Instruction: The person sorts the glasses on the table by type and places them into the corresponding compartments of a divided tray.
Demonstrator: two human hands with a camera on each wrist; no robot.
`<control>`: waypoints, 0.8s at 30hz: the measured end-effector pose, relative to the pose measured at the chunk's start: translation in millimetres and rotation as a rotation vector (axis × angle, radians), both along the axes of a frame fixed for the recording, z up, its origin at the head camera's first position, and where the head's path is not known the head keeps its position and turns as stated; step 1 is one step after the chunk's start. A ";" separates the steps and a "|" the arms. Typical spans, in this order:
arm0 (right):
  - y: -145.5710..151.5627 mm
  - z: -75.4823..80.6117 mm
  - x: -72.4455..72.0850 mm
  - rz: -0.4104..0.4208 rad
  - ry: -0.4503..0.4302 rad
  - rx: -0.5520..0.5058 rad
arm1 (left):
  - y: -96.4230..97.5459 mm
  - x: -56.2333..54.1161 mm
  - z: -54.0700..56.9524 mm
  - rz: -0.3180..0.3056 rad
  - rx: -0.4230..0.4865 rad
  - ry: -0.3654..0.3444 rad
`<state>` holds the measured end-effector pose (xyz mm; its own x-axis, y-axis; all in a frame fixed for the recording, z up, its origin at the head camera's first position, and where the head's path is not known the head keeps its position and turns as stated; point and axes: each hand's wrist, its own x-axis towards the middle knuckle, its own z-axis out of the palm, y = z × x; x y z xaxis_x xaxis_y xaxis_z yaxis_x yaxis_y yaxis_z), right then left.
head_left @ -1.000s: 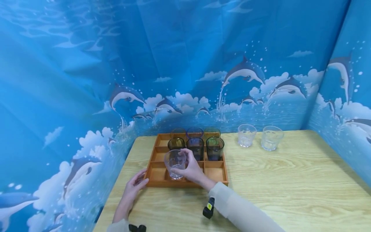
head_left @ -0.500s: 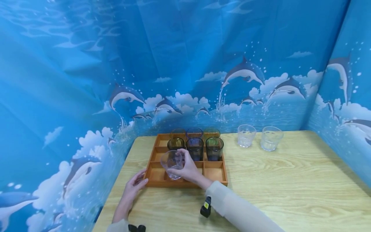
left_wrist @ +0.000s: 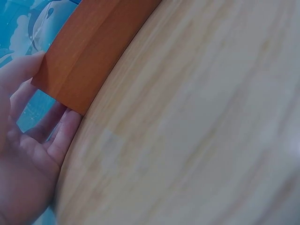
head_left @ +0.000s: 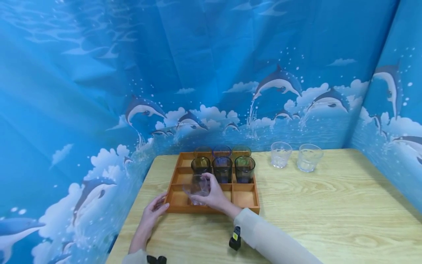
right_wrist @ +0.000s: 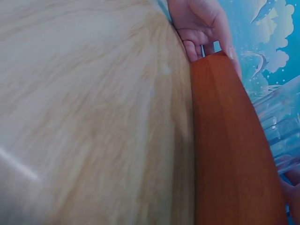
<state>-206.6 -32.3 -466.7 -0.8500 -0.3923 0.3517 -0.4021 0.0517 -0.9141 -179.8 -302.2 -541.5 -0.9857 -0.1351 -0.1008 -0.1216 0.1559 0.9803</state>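
Observation:
My right hand (head_left: 215, 194) holds a clear glass tumbler (head_left: 197, 187) by its side, thumb in front, over the front row of a compartmented wooden tray (head_left: 184, 209). Fluted walls of the same tumbler (right_wrist: 283, 117) show at the right edge of the right wrist view. My left hand (head_left: 152, 212) grips the tray's front left corner; in the left wrist view the thumb of that hand (left_wrist: 23, 154) lies at the top edge and the fingers at the side. Whether the tumbler touches the tray floor is hard to see.
Dark tinted glasses (head_left: 222, 171) fill several tray compartments in the middle row, with more tinted glasses (head_left: 221, 151) behind. Two clear glasses (head_left: 280, 156) stand on the wooden table (head_left: 329, 205) right of the tray. A dolphin-printed curtain (head_left: 211, 73) hangs behind.
My right hand has carried the clear tumbler slightly left and lower over the tray's front row. The left hand has stayed at the tray corner.

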 end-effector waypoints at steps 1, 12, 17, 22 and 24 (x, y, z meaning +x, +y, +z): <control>0.9 -0.8 0.6 -0.001 -0.006 0.003 | 0.2 0.1 0.2 0.001 0.000 -0.002; 6.7 -27.7 -14.2 -0.039 0.065 0.024 | 1.3 0.3 1.1 -0.013 -0.008 -0.001; 13.6 -27.7 -19.7 -0.049 0.107 0.013 | 0.2 0.0 1.5 -0.003 -0.026 0.004; 23.5 -11.2 -8.0 -0.010 0.072 -0.032 | -1.0 -0.8 1.1 0.003 -0.037 -0.018; 28.4 -2.8 -1.0 -0.010 0.054 -0.054 | -0.5 -1.7 0.5 -0.001 -0.034 -0.032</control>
